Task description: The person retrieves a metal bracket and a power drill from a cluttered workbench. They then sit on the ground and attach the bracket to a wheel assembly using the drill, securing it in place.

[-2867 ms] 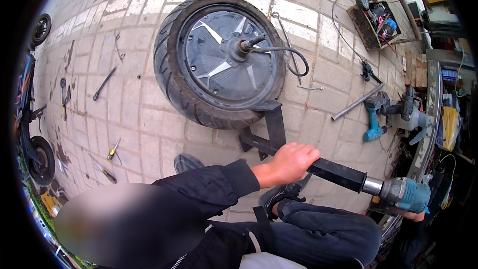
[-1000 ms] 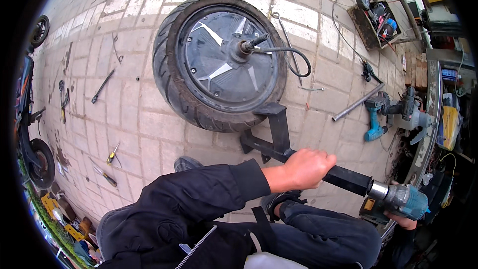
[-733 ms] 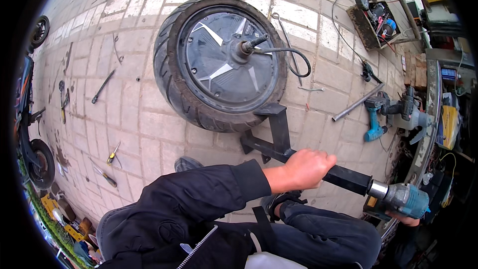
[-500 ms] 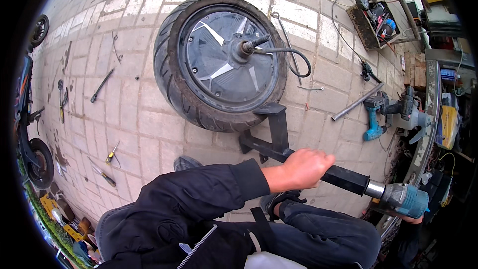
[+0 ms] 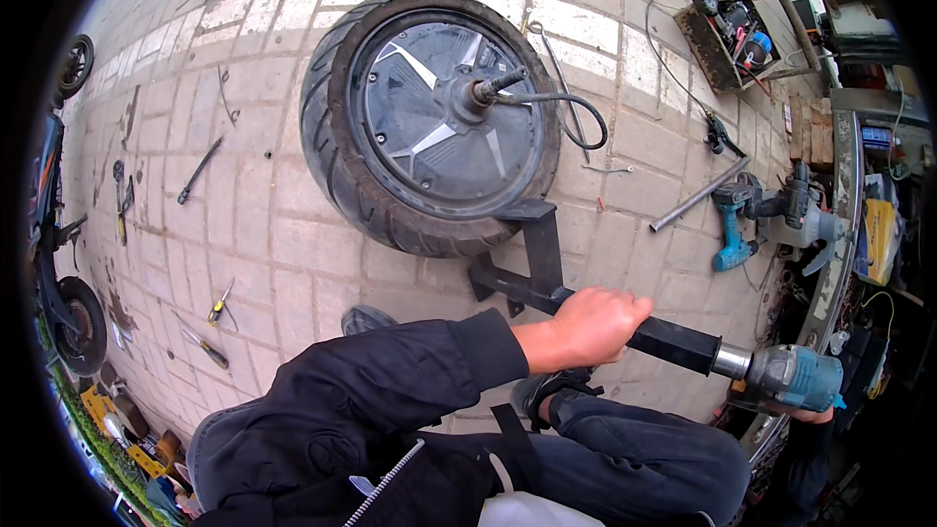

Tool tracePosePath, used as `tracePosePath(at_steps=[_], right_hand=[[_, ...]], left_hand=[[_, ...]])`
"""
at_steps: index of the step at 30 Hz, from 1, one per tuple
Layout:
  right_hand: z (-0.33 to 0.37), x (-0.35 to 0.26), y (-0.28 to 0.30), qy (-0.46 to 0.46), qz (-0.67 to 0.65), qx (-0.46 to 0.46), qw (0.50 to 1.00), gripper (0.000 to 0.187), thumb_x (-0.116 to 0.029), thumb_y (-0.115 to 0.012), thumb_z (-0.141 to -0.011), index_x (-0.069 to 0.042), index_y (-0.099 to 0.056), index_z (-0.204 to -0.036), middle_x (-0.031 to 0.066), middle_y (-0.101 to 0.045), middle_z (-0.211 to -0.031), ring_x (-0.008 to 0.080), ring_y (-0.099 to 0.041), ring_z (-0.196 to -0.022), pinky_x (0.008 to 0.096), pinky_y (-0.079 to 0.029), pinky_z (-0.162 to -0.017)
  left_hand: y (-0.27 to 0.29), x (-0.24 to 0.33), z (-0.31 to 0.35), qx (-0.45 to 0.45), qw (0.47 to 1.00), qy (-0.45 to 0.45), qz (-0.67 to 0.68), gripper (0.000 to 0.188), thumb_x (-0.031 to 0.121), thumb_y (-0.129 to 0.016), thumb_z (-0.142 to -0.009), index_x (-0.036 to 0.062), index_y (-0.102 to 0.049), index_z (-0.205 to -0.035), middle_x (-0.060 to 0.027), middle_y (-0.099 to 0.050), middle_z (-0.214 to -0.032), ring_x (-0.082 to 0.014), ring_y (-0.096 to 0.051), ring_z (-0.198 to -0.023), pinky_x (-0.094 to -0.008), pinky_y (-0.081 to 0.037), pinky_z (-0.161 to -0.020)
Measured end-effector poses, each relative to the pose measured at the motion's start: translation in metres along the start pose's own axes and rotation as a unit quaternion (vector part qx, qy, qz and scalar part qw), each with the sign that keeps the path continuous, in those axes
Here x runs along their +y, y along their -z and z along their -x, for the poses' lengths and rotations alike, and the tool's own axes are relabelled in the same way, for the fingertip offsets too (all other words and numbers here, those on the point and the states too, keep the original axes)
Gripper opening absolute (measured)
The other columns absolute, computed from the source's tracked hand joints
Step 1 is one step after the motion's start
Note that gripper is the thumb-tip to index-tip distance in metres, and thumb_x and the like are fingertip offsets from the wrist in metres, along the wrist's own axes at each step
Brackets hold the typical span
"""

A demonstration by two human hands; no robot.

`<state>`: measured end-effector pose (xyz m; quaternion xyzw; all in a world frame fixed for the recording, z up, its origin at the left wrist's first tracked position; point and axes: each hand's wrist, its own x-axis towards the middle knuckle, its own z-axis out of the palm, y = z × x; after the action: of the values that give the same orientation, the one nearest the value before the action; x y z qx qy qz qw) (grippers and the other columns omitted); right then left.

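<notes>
My left hand [image 5: 595, 324] is closed around the middle of a black square metal bar [image 5: 673, 346], part of a bracketed steel tool. The tool's upright arm [image 5: 543, 252] bends over at the top and its flat end meets the near edge of the tyre [image 5: 342, 161]. That tyre is on a motor wheel [image 5: 439, 161] lying flat on the paving, its axle and cable upward. At the bar's right end a silver socket joins a teal impact wrench [image 5: 800, 378]. My right hand [image 5: 815, 416], mostly hidden behind the wrench, grips it from below.
Screwdrivers [image 5: 221, 304] and other hand tools lie on the paving at left. A metal tube [image 5: 699, 195] and a teal cordless drill [image 5: 734, 224] are at right, below a wooden toolbox [image 5: 727, 44]. Motorbike wheels [image 5: 80, 325] show at the far left.
The impact wrench and the bar's right end have shifted very slightly away from me. Both hands keep their hold, and the wheel looks unmoved.
</notes>
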<state>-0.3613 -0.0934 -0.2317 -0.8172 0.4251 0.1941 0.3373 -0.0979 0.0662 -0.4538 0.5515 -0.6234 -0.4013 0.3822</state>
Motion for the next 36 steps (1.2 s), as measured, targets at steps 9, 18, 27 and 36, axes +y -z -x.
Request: tracePosePath(at_steps=[9, 18, 27, 36], right_hand=[[-0.005, 0.000, 0.002, 0.007, 0.015, -0.024, 1.000, 0.048, -0.021, -0.083, -0.061, -0.006, -0.064, -0.102, 0.0066, -0.066, -0.096, 0.0224, -0.063, -0.087, 0.0324, -0.050, -0.078], [-0.010, 0.002, 0.008, 0.019, 0.048, -0.057, 0.997, 0.046, -0.020, -0.082, -0.061, -0.006, -0.064, -0.101, 0.0060, -0.066, -0.095, 0.0218, -0.064, -0.085, 0.0316, -0.050, -0.077], [-0.010, 0.008, 0.018, 0.028, 0.076, -0.085, 0.993, 0.050, -0.020, -0.082, -0.061, -0.009, -0.062, -0.104, 0.0054, -0.065, -0.098, 0.0217, -0.063, -0.087, 0.0308, -0.050, -0.076], [-0.004, 0.009, 0.012, 0.042, 0.068, -0.055, 0.995, 0.049, -0.017, -0.082, -0.059, -0.008, -0.063, -0.102, 0.0053, -0.065, -0.096, 0.0203, -0.063, -0.085, 0.0305, -0.050, -0.076]], left_hand=[[-0.002, -0.002, 0.002, 0.014, 1.000, -0.003, -0.004, 0.024, 0.006, -0.064, -0.064, 0.0034, -0.050, -0.083, -0.0147, -0.058, -0.074, -0.0367, -0.059, -0.071, -0.0458, -0.047, -0.062], [-0.001, -0.004, 0.005, 0.001, 1.000, 0.003, 0.000, 0.027, 0.007, -0.066, -0.063, 0.0034, -0.050, -0.084, -0.0149, -0.058, -0.075, -0.0371, -0.060, -0.073, -0.0462, -0.047, -0.063], [0.000, -0.005, 0.007, -0.008, 1.000, 0.007, -0.004, 0.029, 0.009, -0.068, -0.062, 0.0037, -0.051, -0.085, -0.0151, -0.060, -0.076, -0.0373, -0.060, -0.075, -0.0463, -0.048, -0.063], [0.001, -0.005, 0.009, -0.014, 1.000, 0.014, 0.001, 0.030, 0.011, -0.069, -0.063, 0.0036, -0.049, -0.085, -0.0152, -0.059, -0.079, -0.0376, -0.059, -0.077, -0.0468, -0.047, -0.064]])
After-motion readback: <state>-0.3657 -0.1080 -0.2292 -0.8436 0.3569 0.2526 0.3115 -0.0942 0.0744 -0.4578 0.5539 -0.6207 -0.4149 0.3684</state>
